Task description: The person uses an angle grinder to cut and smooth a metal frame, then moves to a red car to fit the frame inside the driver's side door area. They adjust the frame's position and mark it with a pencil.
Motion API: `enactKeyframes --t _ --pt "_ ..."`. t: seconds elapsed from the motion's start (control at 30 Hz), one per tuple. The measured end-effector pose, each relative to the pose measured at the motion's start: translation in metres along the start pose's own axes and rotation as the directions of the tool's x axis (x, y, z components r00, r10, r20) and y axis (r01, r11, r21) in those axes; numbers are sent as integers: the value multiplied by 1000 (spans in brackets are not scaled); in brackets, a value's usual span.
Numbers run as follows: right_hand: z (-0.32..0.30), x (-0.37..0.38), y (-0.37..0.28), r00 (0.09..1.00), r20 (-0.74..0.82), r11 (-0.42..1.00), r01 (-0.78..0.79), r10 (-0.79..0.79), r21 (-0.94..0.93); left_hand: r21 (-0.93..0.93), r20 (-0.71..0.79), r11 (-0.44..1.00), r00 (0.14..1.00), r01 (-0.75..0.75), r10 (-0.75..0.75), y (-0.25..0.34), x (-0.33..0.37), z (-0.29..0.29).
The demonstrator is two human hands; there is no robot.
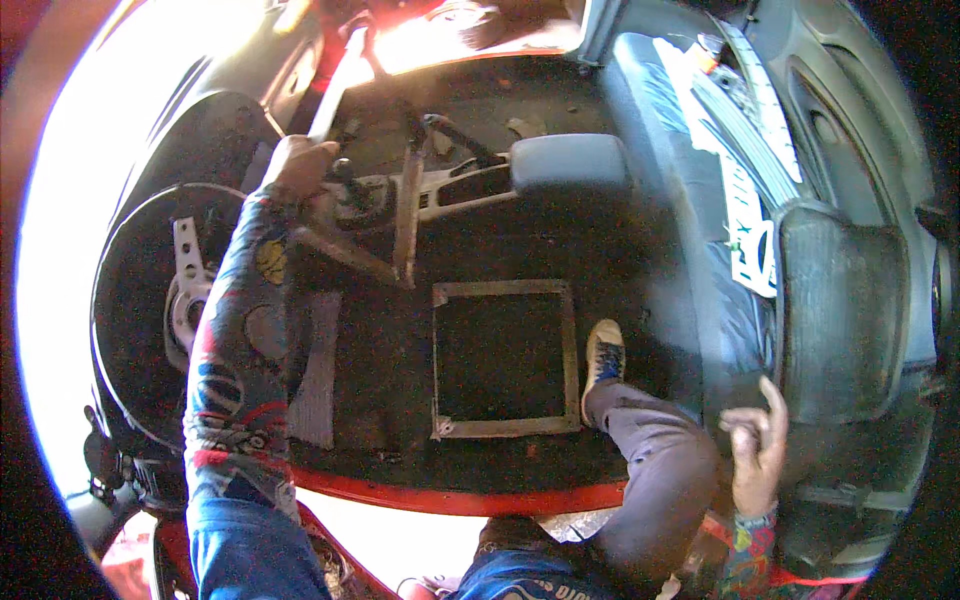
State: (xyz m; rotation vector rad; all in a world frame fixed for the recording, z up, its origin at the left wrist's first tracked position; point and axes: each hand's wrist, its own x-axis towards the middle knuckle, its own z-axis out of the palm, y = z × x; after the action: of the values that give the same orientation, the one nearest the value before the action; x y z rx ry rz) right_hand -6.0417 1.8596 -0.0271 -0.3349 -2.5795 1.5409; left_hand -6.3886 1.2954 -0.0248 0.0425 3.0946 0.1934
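My left hand (300,165) is closed on a square metal frame (410,190) and holds it tilted above the centre console of a car. Glare washes out the frame's far end. On the dark carpet lies a second square metal frame (505,428), flat and apart from both hands. My right hand (757,455) is empty at the lower right, its index finger stretched out and the others partly curled. It is near a dark upright panel (840,310) and the grey-blue padded edge (690,220).
A steering wheel (190,300) stands at the left. The console has a gear lever (345,172), a handbrake lever (465,140) and a padded armrest (570,162). My shoe (604,355) rests on the carpet beside the lying frame. A red door sill (440,492) crosses the near side.
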Motion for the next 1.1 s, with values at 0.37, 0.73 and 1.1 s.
enactKeyframes --t 0.37,0.73,1.1 --pt "159 25 -78 892 332 952 276 -305 134 -253 -143 955 970 157 -198 15 -2 12" --pt "376 117 -179 836 39 833 539 -547 123 -535 -142 830 951 160 -275 27 -22 33" --pt "409 180 -209 766 636 941 -136 -99 311 -823 278 500 959 270 -60 15 -54 8"
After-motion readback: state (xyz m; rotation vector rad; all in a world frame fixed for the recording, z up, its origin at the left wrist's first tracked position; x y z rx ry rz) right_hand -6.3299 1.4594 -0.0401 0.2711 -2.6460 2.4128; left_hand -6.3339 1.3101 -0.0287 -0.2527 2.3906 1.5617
